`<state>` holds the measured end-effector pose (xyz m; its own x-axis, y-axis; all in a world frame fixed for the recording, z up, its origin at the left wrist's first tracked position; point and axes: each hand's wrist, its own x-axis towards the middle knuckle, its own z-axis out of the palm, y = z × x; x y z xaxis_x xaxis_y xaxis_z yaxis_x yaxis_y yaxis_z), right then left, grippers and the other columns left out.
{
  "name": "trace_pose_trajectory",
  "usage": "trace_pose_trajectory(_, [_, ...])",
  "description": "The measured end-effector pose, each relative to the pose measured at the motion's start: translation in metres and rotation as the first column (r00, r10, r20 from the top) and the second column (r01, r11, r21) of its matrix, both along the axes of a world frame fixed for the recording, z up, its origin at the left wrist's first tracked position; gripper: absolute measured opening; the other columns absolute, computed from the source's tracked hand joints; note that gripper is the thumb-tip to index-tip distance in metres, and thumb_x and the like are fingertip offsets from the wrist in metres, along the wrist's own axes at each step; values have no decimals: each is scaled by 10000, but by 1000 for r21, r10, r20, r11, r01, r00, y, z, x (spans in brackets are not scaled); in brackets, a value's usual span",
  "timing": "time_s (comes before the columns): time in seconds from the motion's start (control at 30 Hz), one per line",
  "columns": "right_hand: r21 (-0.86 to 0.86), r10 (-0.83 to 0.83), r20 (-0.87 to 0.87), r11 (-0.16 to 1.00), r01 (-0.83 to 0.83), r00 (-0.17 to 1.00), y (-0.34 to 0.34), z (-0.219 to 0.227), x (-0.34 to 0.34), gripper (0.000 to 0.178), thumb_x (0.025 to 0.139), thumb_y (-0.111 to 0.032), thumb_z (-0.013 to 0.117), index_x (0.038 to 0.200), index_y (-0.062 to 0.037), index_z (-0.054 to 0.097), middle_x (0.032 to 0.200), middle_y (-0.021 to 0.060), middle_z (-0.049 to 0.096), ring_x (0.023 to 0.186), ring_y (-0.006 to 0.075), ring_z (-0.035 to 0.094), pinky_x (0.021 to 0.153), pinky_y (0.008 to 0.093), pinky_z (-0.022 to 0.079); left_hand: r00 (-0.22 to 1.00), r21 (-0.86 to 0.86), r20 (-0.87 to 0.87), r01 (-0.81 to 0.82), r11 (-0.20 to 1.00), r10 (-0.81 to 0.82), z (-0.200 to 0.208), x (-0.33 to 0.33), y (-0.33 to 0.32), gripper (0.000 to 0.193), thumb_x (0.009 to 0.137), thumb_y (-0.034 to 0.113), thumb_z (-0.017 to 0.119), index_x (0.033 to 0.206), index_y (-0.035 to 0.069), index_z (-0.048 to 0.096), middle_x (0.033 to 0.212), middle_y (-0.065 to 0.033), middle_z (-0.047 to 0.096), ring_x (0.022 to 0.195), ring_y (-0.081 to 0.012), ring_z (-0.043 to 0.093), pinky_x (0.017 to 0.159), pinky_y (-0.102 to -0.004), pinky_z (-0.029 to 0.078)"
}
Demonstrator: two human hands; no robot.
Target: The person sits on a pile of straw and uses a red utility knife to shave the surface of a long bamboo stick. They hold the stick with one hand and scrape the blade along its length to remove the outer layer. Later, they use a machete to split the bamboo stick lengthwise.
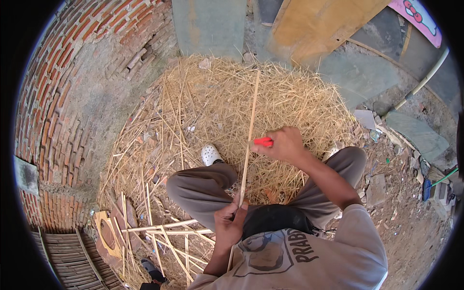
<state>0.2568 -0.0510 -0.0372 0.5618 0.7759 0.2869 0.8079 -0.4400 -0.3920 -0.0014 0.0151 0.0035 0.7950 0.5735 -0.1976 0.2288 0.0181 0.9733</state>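
A long, thin bamboo strip (253, 108) runs up from my lap, its far end over the shavings. My left hand (229, 220) is closed around its lower part, close to my body. Farther up, my right hand (285, 144) grips a red-handled knife (264, 141) against the strip's right side. The blade is too small to make out clearly. A black pad or cloth (278, 220) lies across my lap beneath the strip's near end.
Pale shavings (299, 92) heap up before my legs. Loose bamboo strips (169, 224) lie crossed at left. A brick wall (63, 106) bounds the left side; boards (210, 29) stand at the back. A dark sandal (153, 270) shows lower left, rubble (377, 188) at right.
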Motion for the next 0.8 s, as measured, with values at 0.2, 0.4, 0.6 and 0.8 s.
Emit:
trace_pose_trajectory(0.2, [28,170,52,985,-171,984,-7,2,-19,697,695,-779,604,564,-96,655,452,81,550,425,266,584,448,379,470,997,150,70,-27,988,17,-8,7,-3,376,929,-4,570,1303,-23,547,732,119,451,638,9,354,546,-149,301])
trace_pose_trajectory(0.4, [-277,245,-62,927,-253,967,-4,20,-17,733,690,-805,573,568,-87,655,443,90,539,435,272,593,446,385,470,999,185,-47,18,982,-10,-10,7,0,375,929,-20,558,1301,-47,536,882,72,555,760,-7,436,675,-152,368])
trace_pose_trajectory(0.6, [-75,22,25,997,-20,999,-1,-3,25,729,698,-818,557,543,-110,632,440,70,531,437,248,591,433,370,457,999,314,-30,38,949,-30,-13,8,1,353,894,0,593,1246,-10,598,566,-10,451,613,-8,401,536,-199,385])
trace_pose_trajectory(0.8, [-80,281,21,957,-278,960,-9,-5,-23,738,646,-823,603,521,-96,592,447,62,521,417,243,570,431,374,453,998,302,-10,-54,952,60,-17,14,-3,308,869,-10,611,1174,-48,625,569,-110,397,589,-19,407,536,-216,408])
